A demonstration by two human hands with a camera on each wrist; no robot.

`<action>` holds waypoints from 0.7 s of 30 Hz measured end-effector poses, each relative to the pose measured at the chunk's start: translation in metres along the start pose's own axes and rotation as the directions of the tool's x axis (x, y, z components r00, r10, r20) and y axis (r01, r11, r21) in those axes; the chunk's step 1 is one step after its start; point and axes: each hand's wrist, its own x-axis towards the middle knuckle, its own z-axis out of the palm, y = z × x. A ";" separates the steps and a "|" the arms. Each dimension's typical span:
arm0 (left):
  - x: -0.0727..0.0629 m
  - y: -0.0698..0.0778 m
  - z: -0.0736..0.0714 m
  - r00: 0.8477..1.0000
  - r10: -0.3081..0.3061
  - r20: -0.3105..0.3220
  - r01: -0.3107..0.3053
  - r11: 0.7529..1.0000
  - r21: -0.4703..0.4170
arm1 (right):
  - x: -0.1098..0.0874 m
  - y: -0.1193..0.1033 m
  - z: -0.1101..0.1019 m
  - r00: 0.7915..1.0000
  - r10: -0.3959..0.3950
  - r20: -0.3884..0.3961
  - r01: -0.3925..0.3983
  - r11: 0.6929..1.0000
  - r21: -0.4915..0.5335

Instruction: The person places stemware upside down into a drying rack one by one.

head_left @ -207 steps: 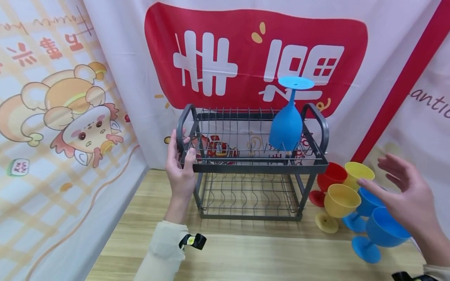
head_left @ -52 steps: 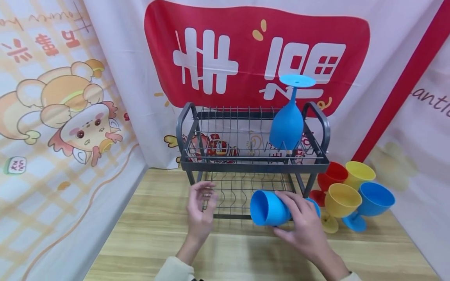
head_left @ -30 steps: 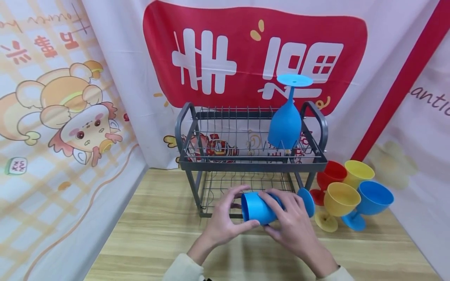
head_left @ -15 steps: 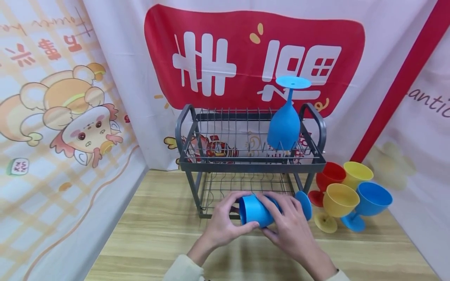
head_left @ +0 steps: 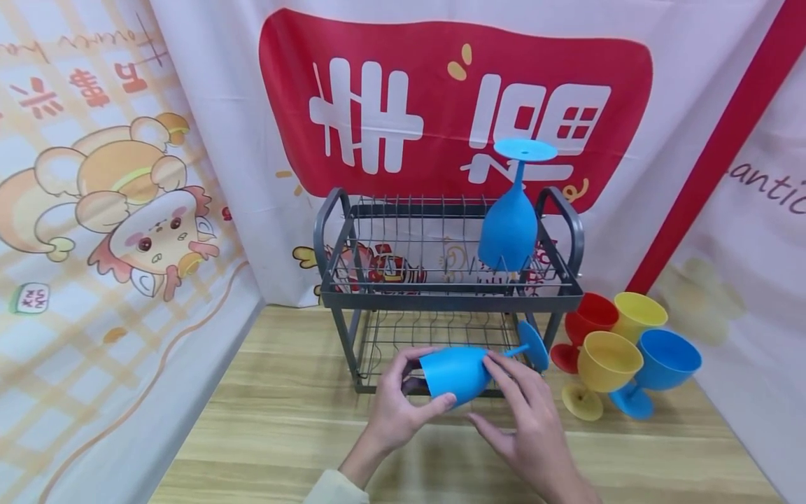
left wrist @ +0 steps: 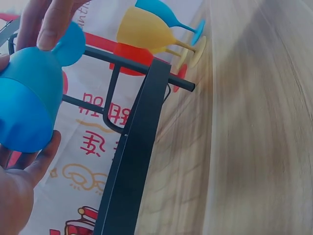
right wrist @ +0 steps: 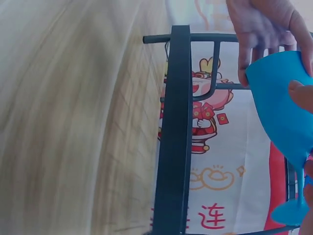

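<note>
- A plastic-looking blue goblet with a deep bowl, thin stem and flat disc foot (head_left: 456, 371) is held tilted on its side above the table, in front of the rack's lower tier; its mouth points left and its foot up to the right.
- The person's left hand (head_left: 393, 413) grips the bowl near the rim, thumb on the near side, fingers around the far side.
- The person's right hand (head_left: 532, 434) touches the bowl near the stem with its fingertips; its thumb stands apart from the goblet.
- Behind them is a dark grey, two-tier metal wire rack with looped side handles (head_left: 453, 302).
- On the rack's upper tier, toward the right, a second blue goblet (head_left: 508, 231) stands upside down, foot uppermost.
- Right of the rack, a red goblet (head_left: 592, 311), a pale yellow goblet (head_left: 639, 313), a deeper yellow goblet (head_left: 609, 360) and a third blue goblet (head_left: 669, 360) stand upright, close together, on the light wood-grain table (head_left: 283, 455).
</note>
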 end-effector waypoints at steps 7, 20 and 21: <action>-0.002 -0.003 0.005 0.996 -0.075 -0.057 0.068 0.991 -0.114 | -0.002 -0.003 0.008 0.962 0.271 0.013 -0.270 0.950 0.156; -0.012 -0.011 0.015 0.997 -0.073 0.022 0.075 0.980 -0.186 | 0.007 -0.007 0.011 0.606 0.593 0.529 -0.777 0.299 0.554; -0.012 -0.012 0.016 0.997 -0.070 0.027 0.074 0.979 -0.188 | 0.007 -0.008 0.012 0.600 0.590 0.540 -0.780 0.281 0.560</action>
